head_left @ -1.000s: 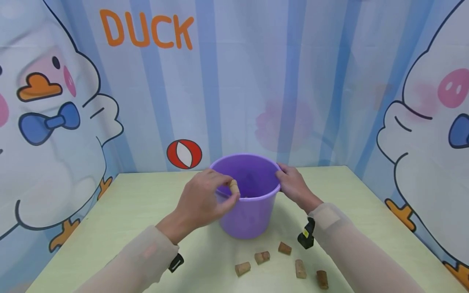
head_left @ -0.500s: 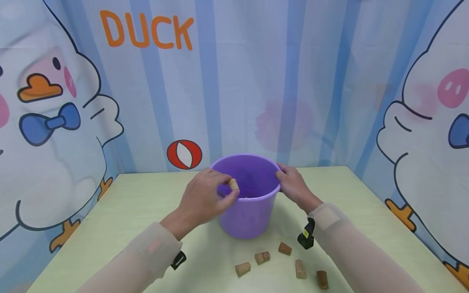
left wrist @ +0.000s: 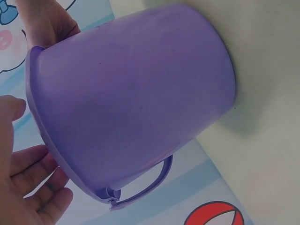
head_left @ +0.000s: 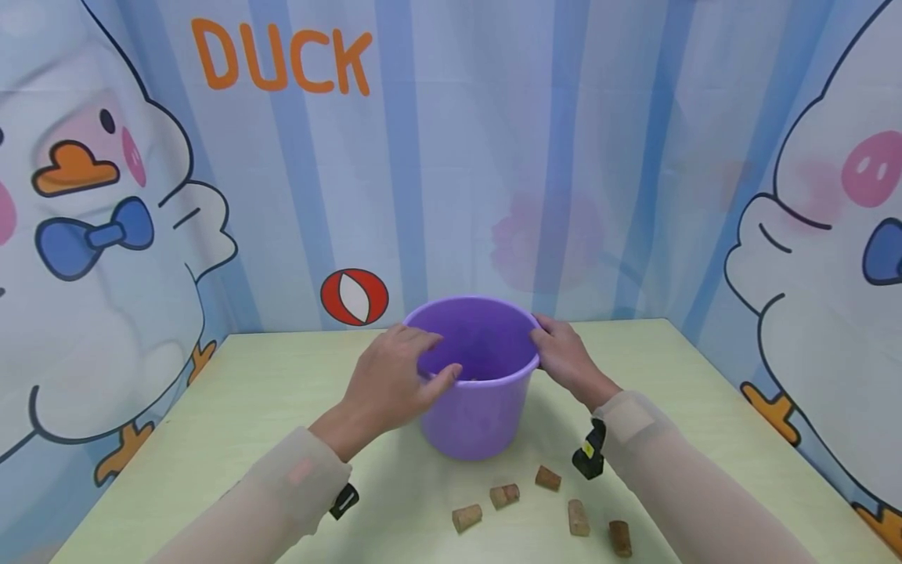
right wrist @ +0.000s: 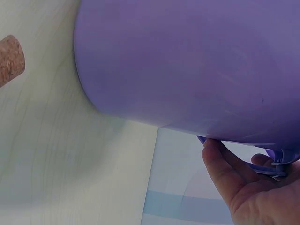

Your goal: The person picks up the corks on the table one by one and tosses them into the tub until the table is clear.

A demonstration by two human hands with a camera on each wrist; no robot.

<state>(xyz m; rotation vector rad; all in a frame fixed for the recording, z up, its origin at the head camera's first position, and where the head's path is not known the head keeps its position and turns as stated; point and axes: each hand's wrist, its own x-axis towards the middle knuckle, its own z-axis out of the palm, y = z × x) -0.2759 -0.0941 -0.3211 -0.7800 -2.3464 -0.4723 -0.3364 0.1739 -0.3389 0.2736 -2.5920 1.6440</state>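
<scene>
A purple bucket (head_left: 472,419) stands upright on the table, its mouth tilted toward me in the head view. At the bucket's left rim, my left hand (head_left: 391,380) has thumb and fingers spread apart with nothing between them. The left wrist view shows those fingers (left wrist: 35,171) right at the rim. My right hand (head_left: 567,356) grips the rim on the right, thumb over the edge. Seen from the right wrist, its fingers (right wrist: 220,164) press the outer wall beside the handle joint. Several brown corks (head_left: 504,496) lie in front of the bucket. The bucket's floor is mostly hidden.
The pale yellow table (head_left: 282,368) ends at a blue striped curtain (head_left: 465,157) printed with ducks. The bucket's purple handle (left wrist: 152,187) hangs against its far side. One cork (right wrist: 10,61) shows at the left edge of the right wrist view.
The cork that my left finger and thumb pinched over the bucket is gone from them, let go over the mouth. My right hand and the corks on the table have stayed put.
</scene>
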